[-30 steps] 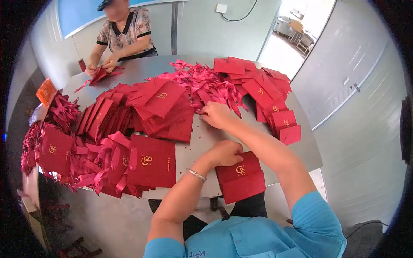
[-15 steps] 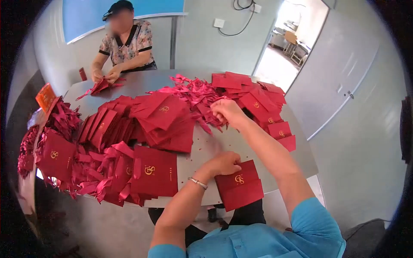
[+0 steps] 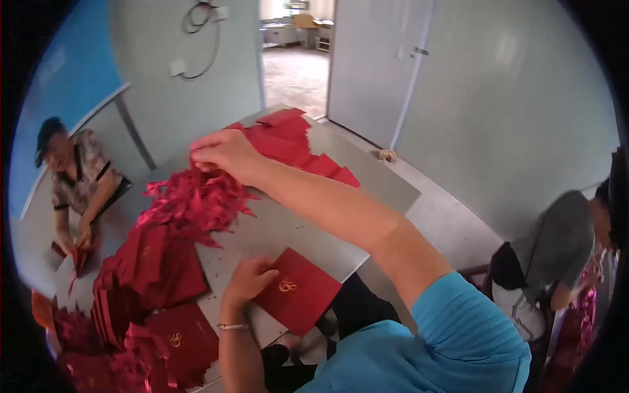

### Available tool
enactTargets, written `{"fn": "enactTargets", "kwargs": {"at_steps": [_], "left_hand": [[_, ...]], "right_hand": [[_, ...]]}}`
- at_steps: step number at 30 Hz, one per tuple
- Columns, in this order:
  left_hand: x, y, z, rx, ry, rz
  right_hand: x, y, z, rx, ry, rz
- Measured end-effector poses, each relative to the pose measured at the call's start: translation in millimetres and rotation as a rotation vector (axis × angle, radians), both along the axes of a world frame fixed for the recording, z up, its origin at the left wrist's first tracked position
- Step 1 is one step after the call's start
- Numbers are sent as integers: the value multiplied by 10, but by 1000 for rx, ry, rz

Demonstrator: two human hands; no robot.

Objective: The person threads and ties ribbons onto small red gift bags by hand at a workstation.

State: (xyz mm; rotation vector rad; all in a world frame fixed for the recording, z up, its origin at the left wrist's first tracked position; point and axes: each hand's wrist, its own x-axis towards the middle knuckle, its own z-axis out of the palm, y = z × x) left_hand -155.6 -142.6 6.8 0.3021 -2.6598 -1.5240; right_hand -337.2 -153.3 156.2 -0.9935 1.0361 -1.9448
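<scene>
My left hand [image 3: 252, 278] grips the edge of a flat red paper gift bag [image 3: 298, 291], thumb on top. A gold logo shows on the bag, which juts past the table's near edge. Reaching far across, my right hand [image 3: 226, 157] is at the back of a tangled heap of pink-red ribbons [image 3: 196, 203]. Its fingers are pinched together; what is between them, if anything, cannot be made out. Behind that hand lies a spread of red bags [image 3: 282, 141].
More red bags [image 3: 151, 262] are stacked at left, with ribboned ones [image 3: 141, 350] nearer me. Across the grey table [image 3: 262, 229], a co-worker [image 3: 85, 177] handles red material. Another person [image 3: 557, 242] sits at far right. Beyond the table are a door [image 3: 380, 72] and a doorway.
The view has swung right, bringing the person at right into sight. My right hand has reached farther across the ribbon heap. My left hand still grips the bag, now lying flatter.
</scene>
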Motion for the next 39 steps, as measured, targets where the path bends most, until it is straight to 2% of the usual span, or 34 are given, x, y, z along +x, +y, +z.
{"fn": "enactTargets", "kwargs": {"at_steps": [1,5,6,8,9,11,12,13,14,16,17,20,23,24,26,30,33,36,38,39], "left_hand": [[-27,14,122,8,3,55],[-85,-18,59,-238,-16,-16],[-62,-4,52,-227,-26,6],[-66,-65,-37,-240,-25,-11],[-76,-99,-107,-169,-31,12],[-123,-153,-240,-95,-45,15],[-129,-175,-341,45,-1,54],[-145,-139,-363,185,33,97],[-153,-126,-383,192,12,83],[-150,-83,-274,330,45,74],[-145,-98,-264,292,-16,117],[-140,-93,-224,291,-6,124],[-139,-98,-204,356,-22,124],[-145,-75,-159,355,-21,119],[-120,-14,-53,301,-67,119],[-86,-116,-214,384,9,81],[-96,-64,-117,462,7,49],[-88,77,21,382,-9,-28],[-77,131,37,526,-63,76],[-52,327,291,286,23,49]], "right_hand": [[-25,92,96,3,122,-33],[-70,847,405,0,371,-241],[-85,1037,342,6,400,-260],[-190,1323,88,-97,537,-498],[-267,1472,10,-105,544,-537],[-394,1819,-146,-205,277,-595],[-436,2024,-172,-195,274,-613],[-469,2277,-159,-194,64,-576],[-480,2500,-186,-192,-150,-537],[-487,2858,-301,-166,-215,-604],[-489,2995,-351,-155,-256,-650],[-611,3178,-680,-169,-296,-755],[-614,3221,-757,-133,-339,-723],[-559,3224,-711,-135,-337,-727],[-421,3216,-608,17,-254,-742],[-228,3260,-579,135,-133,-614],[-161,3458,-533,143,-67,-548],[-115,3752,-466,165,-24,-577],[-26,3882,-474,84,-11,-613],[44,3919,-464,31,-45,-625]]}}
